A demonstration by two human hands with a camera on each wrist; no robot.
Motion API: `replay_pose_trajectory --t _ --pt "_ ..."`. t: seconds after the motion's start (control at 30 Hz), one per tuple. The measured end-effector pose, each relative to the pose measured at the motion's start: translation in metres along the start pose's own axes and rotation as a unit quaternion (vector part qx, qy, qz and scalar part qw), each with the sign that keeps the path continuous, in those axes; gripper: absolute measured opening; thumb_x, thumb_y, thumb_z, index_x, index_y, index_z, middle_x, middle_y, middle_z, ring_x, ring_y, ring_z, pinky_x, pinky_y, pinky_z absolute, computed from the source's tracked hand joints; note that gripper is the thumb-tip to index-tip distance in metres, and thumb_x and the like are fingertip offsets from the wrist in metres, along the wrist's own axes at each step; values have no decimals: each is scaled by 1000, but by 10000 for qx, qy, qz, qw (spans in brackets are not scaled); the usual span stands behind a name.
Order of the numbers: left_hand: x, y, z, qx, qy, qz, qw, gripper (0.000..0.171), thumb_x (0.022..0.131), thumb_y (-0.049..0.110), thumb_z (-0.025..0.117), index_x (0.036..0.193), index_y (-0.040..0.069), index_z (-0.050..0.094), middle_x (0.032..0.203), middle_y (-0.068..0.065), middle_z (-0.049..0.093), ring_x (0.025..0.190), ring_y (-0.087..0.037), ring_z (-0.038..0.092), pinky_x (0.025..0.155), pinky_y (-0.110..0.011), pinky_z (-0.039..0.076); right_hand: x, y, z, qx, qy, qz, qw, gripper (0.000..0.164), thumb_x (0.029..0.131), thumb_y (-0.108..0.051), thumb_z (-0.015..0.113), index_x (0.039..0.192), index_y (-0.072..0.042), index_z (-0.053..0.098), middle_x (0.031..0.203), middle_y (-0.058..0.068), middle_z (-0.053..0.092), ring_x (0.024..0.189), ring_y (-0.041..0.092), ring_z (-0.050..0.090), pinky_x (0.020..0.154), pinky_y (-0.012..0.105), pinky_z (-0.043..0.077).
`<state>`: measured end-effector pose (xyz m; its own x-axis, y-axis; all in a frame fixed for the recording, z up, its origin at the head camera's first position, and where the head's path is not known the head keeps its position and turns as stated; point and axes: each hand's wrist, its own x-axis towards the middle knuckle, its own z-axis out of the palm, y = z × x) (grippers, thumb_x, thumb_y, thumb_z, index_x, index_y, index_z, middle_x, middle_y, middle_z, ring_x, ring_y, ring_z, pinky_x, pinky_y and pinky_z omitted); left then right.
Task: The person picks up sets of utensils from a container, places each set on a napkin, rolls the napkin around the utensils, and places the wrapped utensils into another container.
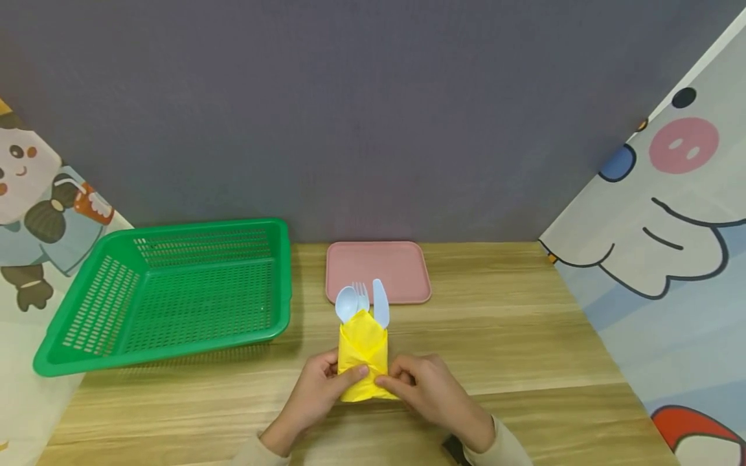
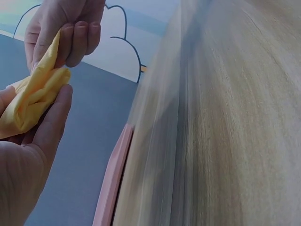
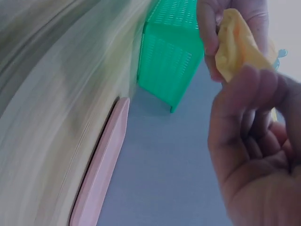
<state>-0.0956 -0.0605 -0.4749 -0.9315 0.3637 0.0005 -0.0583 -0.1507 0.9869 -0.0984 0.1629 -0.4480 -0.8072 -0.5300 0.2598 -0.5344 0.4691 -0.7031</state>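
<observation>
A yellow napkin (image 1: 364,353) is folded into a pouch, held up above the table in front of me. Out of its top stick a white plastic spoon (image 1: 346,303), a fork (image 1: 361,296) and a knife (image 1: 381,303). My left hand (image 1: 317,387) grips the pouch on its left side, thumb across the front. With thumb and fingers, my right hand (image 1: 430,392) pinches the lower right edge, where a corner of the napkin juts out. Both wrist views show the bunched bottom end of the napkin (image 2: 35,96) between the hands; the cutlery's handles are hidden inside.
A green plastic basket (image 1: 281,323) stands on the left of the wooden table (image 1: 501,323). Behind the cutlery lies a pink tray (image 1: 379,265), close to the grey back panel (image 1: 373,116). Printed cartoon panels flank both sides. A small dark object (image 1: 454,448) shows by the right wrist.
</observation>
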Motion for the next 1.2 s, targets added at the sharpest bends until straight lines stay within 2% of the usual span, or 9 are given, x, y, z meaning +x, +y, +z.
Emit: replay_pose_trajectory --t 0.23,0.33,0.53,0.63,0.73,0.87,1.07,1.2 --pt "0 -1 0 43 -19 -8 10000 32 95 9 68 119 -12 64 106 -22 70 85 -20 70 74 -35 60 0 -1 -4 275 -384 -327 9983 12 94 -24 71 85 -19 67 63 -19 47 54 -11 37 42 10 36" --pt "0 -2 -1 -156 -98 -39 9998 33 96 8 67 120 -13 62 107 -24 69 88 -21 70 76 -37 60 0 0 -5 478 -490 -415 9968 10 96 -23 69 87 -19 66 64 -17 48 56 -10 38 43 12 37" --pt "0 -4 -3 -665 -377 -170 9969 36 96 6 67 122 -17 58 109 -24 69 92 -24 70 80 -41 59 0 4 -10 1096 -921 -568 9881 9 100 -17 63 92 -20 59 78 -12 56 69 -2 52 56 21 53" --pt "0 -5 -4 -757 -503 -270 9955 36 96 7 67 122 -17 58 109 -22 70 93 -25 70 80 -42 59 0 5 -11 1146 -1104 -714 9847 7 101 -15 61 96 -18 57 83 -10 57 75 1 56 63 22 55" --pt "0 -4 -5 -787 -555 -340 9948 36 96 7 67 122 -17 59 108 -21 70 93 -26 70 80 -43 59 1 6 -12 1130 -1162 -776 9837 6 101 -14 59 98 -18 56 82 -8 55 74 0 53 61 21 54" --pt "-1 -4 -5 -788 -532 -270 9951 36 96 6 66 121 -18 58 107 -23 70 91 -25 71 79 -41 59 1 5 -12 1247 -1241 -553 9828 5 102 -17 59 98 -19 57 79 -9 53 70 0 49 56 20 50" --pt "-4 -2 -6 -709 -372 -40 9968 34 96 5 66 118 -19 59 105 -25 70 89 -23 71 78 -39 59 0 6 -15 1649 -1407 45 9762 4 100 -18 63 104 -17 62 89 -8 64 76 5 63 64 25 58" --pt "-3 1 -7 -611 -237 24 9978 33 96 5 66 118 -19 59 105 -26 69 89 -23 71 78 -39 59 1 5 -15 1503 -1076 33 9828 6 99 -17 65 105 -18 64 92 -9 66 79 6 64 66 27 58"
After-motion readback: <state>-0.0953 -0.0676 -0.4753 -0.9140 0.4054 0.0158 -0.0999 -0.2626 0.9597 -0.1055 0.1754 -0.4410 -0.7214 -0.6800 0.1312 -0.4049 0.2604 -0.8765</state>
